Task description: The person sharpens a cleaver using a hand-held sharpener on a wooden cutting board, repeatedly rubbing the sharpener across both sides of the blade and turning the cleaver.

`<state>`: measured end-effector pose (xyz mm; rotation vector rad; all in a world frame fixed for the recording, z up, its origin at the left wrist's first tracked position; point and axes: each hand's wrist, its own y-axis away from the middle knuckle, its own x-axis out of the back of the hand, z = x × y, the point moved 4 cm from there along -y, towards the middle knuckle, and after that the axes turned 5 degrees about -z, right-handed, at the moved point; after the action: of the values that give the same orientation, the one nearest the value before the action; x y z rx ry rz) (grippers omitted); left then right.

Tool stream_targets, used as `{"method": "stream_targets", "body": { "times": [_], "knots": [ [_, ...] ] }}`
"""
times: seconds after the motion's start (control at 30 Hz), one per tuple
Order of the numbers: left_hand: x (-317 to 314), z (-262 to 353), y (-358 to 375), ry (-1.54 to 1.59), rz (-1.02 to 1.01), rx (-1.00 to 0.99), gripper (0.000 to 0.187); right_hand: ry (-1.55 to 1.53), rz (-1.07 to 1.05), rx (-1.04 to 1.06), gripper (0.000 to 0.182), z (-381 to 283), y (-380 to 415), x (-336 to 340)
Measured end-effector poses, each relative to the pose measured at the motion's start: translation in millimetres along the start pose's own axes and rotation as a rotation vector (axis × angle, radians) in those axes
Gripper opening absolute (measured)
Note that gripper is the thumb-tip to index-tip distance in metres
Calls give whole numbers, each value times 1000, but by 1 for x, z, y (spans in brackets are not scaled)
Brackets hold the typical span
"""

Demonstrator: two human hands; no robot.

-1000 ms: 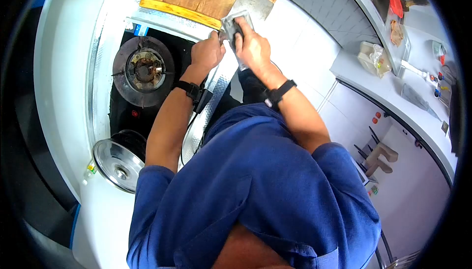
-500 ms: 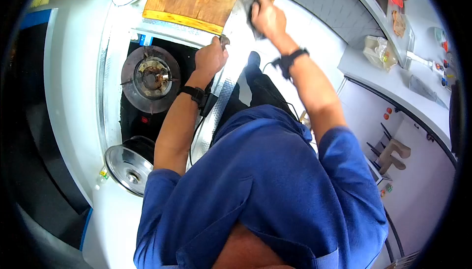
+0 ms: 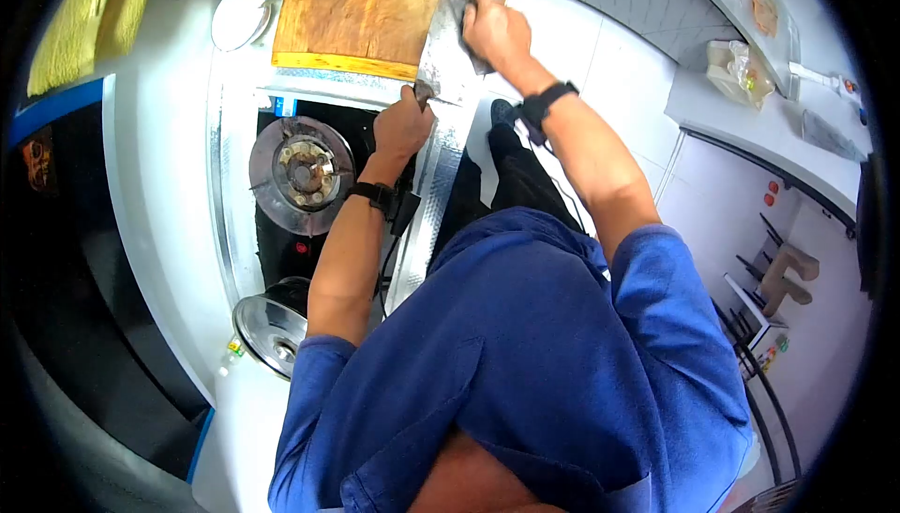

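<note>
A cleaver with a wide grey blade [image 3: 437, 59] lies at the right edge of a thick wooden cutting board [image 3: 361, 7]. Its handle sits in the closed fingers of my left hand [image 3: 403, 127], beside the board's front corner. My right hand [image 3: 497, 33] is closed around a dark grey block [image 3: 472, 21], pressed against the blade's right part. The fingers cover much of the block, so its full shape is hidden.
Left of my left arm is a gas burner [image 3: 305, 176], with a pot lid [image 3: 272, 333] below it. A white round lid or plate [image 3: 241, 16] lies left of the board. Yellow-green cloths [image 3: 84, 21] hang at the upper left. A bag [image 3: 739, 73] rests on the right counter.
The view has shifted, with the burner and pot lid now further right. My right hand and the block have moved slightly along the blade. My left hand still grips the handle.
</note>
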<state>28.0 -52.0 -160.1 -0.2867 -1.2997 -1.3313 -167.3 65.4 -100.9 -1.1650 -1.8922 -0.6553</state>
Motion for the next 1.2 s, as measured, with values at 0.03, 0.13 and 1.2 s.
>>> {"method": "stream_targets", "body": {
  "times": [0.03,0.13,1.2],
  "knots": [
    [2,1,-3,-9,21,-18,41,-27,-50,19,35,-1,19,-6],
    [0,1,-4,-23,28,-34,39,-115,-102,156,41,-11,87,-15],
    [-2,-4,-1,-9,45,-28,37,-16,-72,-33,35,2,0,0]
  ]
}}
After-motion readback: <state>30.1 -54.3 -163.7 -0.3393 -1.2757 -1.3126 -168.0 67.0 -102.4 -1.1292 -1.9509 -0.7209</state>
